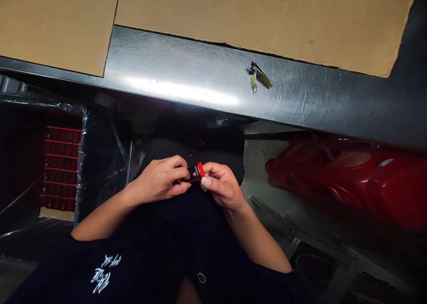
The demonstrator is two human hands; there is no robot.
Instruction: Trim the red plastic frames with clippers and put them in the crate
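Over my lap, below the edge of a metal table, both hands pinch one small red and black part [194,171]. My left hand [160,179] closes its fingers on the part's left end. Fingers and thumb of my right hand [222,186] grip its red right end. The part is too small to name. I wear dark clothing with white print.
A metal table edge [187,79] crosses the view, with cardboard sheets [260,15] on top and a nail clipper [258,76] lying on the metal. A clear plastic bag with stacked red parts [62,166] stands at left. A glossy red plastic bag [353,179] lies at right.
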